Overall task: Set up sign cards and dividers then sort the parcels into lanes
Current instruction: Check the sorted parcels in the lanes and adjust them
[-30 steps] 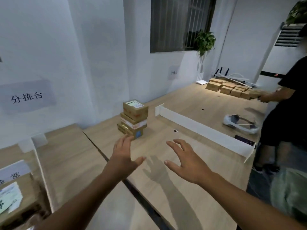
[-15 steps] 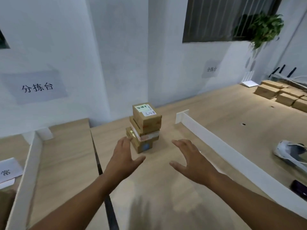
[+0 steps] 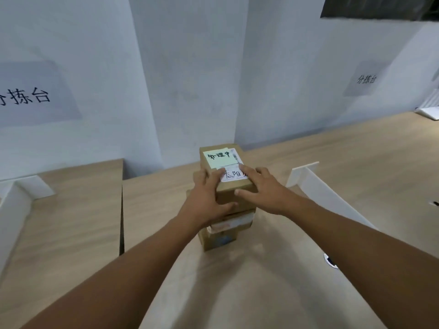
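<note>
Head view. On the pale wooden table (image 3: 237,293), close to the wall, three cardboard parcels piled one on another, in the lane left of the white divider (image 3: 316,186) and well apart from it. Far to the left, on the neighbouring table, a second divider (image 3: 11,205). On the wall above, a printed paper sign (image 3: 28,96).

Takes the top parcel (image 3: 242,202) with both hands. With the left hand (image 3: 206,198): fingers curled over the left top edge, thumb pressed on the near face. With the right hand (image 3: 263,188): fingers laid over the white label (image 3: 234,175) on the lid, thumb on the near face just under the edge. Nothing else in either hand. Hard to tell whether the top parcel is lifted or rests on the middle parcel (image 3: 237,218); probably touches it.

On the lid also a pale green note (image 3: 217,159) with handwriting, just beside the white label.

As a judgement: looks like a small stiff carton, likely light enough for one hand, with smooth faces that may slip a little under dry fingers. Better to clamp two opposite side walls than to press on the paper note, which could peel or crease. Middle parcel and bottom parcel (image 3: 218,242) sit somewhat skewed to each other, so safer to lift straight up, without dragging, not to topple them.
</note>
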Tool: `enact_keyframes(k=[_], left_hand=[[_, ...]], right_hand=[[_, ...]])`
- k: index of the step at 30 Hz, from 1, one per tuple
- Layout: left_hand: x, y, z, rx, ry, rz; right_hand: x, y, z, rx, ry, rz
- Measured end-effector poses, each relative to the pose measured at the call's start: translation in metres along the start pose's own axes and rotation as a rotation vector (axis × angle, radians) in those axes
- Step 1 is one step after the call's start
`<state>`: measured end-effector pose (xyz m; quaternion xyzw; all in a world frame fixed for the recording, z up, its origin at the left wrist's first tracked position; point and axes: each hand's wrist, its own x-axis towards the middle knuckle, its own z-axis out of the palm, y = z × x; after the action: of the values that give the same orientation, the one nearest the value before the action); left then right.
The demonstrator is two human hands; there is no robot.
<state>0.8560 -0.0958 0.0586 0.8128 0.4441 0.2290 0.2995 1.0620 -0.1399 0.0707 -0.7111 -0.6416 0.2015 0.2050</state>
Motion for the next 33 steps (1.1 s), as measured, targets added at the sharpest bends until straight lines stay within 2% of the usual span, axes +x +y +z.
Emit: enact_keyframes(k=[6,12,16,20,27,33], left_hand=[[0.0,-0.009,0.018,-0.055,0.094,0.036],[-0.072,0.035,-0.021,-0.111,0.161,0.195],[-0.164,0.072,-0.06,-0.09,0.188,0.306],[-0.265,0.104,-0.108,-0.04,0.282,0.323],[-0.476,0.125,-0.192,0.107,0.449,0.249],[-0.637,0.105,-0.244,0.184,0.575,0.122]], right_hand=[[-0.005,0.018,0.017,0.069,0.109,-0.077],[-0.093,-0.027,-0.012,0.152,0.259,-0.23],[-0.178,-0.07,-0.032,0.139,0.239,-0.33],[-0.259,-0.138,-0.044,0.116,0.218,-0.44],[-0.388,-0.278,-0.006,0.129,0.212,-0.697],[-0.472,-0.376,0.057,0.202,0.078,-0.824]])
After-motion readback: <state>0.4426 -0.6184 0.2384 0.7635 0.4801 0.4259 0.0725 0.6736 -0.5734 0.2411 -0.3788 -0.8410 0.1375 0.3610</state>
